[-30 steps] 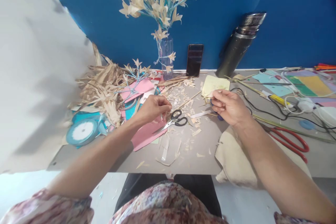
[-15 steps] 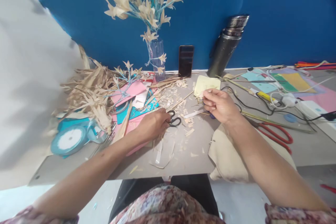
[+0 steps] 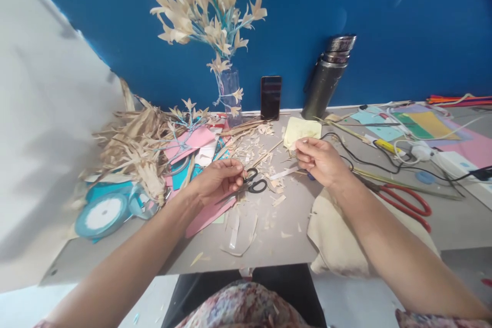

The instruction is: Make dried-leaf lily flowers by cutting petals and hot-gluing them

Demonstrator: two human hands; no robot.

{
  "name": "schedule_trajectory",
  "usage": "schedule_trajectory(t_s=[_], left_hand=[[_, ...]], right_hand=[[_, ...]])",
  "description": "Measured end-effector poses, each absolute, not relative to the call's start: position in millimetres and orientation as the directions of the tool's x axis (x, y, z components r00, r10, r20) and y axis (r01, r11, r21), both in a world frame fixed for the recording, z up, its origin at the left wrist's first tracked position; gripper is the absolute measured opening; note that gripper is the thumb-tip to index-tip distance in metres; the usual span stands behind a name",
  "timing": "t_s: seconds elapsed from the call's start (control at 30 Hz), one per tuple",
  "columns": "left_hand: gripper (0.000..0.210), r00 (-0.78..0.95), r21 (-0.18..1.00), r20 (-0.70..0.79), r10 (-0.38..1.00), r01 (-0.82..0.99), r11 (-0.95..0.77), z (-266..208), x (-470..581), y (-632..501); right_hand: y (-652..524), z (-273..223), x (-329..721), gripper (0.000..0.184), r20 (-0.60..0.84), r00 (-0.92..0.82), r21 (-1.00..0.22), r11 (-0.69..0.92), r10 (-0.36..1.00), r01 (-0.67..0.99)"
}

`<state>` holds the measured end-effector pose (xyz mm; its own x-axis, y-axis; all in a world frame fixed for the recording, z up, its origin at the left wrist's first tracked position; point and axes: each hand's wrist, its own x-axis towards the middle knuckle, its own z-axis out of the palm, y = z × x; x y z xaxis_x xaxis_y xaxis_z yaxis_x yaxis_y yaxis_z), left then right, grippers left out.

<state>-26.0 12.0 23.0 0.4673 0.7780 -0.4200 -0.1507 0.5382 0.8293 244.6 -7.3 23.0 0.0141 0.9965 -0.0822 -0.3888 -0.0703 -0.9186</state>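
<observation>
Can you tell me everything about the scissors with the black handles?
The scissors have two black handle loops, plastic-looking, and slim, grey, metal-looking blades. They lie flat on the table, loops toward the right of the picture, blades pointing left and toward the person, over the pink paper. Pale scraps lie around the loops. The left hand is right next to them and hides part; I can't tell whether it touches them.

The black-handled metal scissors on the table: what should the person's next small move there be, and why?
Probably lifting the left hand slightly clear of the black-handled metal scissors. Its fingers sit right at the handle loops and the blades extend beneath it, though contact is unclear. The right hand is away from them, its fingertips pinched near the pale yellow square pad.
</observation>
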Motion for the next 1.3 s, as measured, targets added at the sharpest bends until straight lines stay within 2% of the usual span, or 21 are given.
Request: schedule_trajectory(t_s=[0.17,0.33,0.47,0.63,0.73,0.93,1.03,1.17,1.3], left_hand=[[0.017,0.471,0.846,-0.410,0.781,-0.123,0.519,23,-28,11],[0.021,0.368,0.934,-0.328,0.870,-0.008,0.356,36,-39,14],[0.017,0.304,0.961,-0.252,0.919,0.189,0.201,45,-42,11],[0.008,0.375,0.905,-0.231,0.898,0.422,0.056,36,-29,-4],[0.015,0.413,0.895,-0.225,0.882,0.446,0.019,35,-26,-7],[0.018,0.155,0.912,-0.037,0.987,0.408,-0.029,53,-56,4],[0.015,0.114,0.913,-0.060,0.992,0.408,0.008,55,-65,1],[0.017,0.170,0.851,-0.102,0.980,0.525,-0.002,52,-65,-9],[0.014,0.186,0.846,-0.107,0.977,0.533,-0.009,55,-66,-3]], right_hand=[[-8,23,244,0.032,-0.086,0.002,-0.916,-0.078,0.996,-0.394],[-8,23,244,0.032,-0.090,0.011,-0.919,-0.078,0.996,-0.387],[-7,20,245,0.029,-0.080,-0.005,-0.930,-0.076,0.997,-0.361],[-7,19,244,0.028,-0.077,0.006,-0.934,-0.070,0.997,-0.350],[-8,20,244,0.029,-0.082,0.008,-0.941,-0.075,0.997,-0.329],[-10,22,244,0.030,-0.079,0.016,-0.947,-0.070,0.997,-0.315],[-10,23,244,0.029,-0.082,0.011,-0.949,-0.075,0.997,-0.307],[-10,22,244,0.029,-0.081,0.016,-0.952,-0.072,0.997,-0.297],[-9,21,244,0.028,-0.091,0.019,-0.951,-0.081,0.996,-0.298]])
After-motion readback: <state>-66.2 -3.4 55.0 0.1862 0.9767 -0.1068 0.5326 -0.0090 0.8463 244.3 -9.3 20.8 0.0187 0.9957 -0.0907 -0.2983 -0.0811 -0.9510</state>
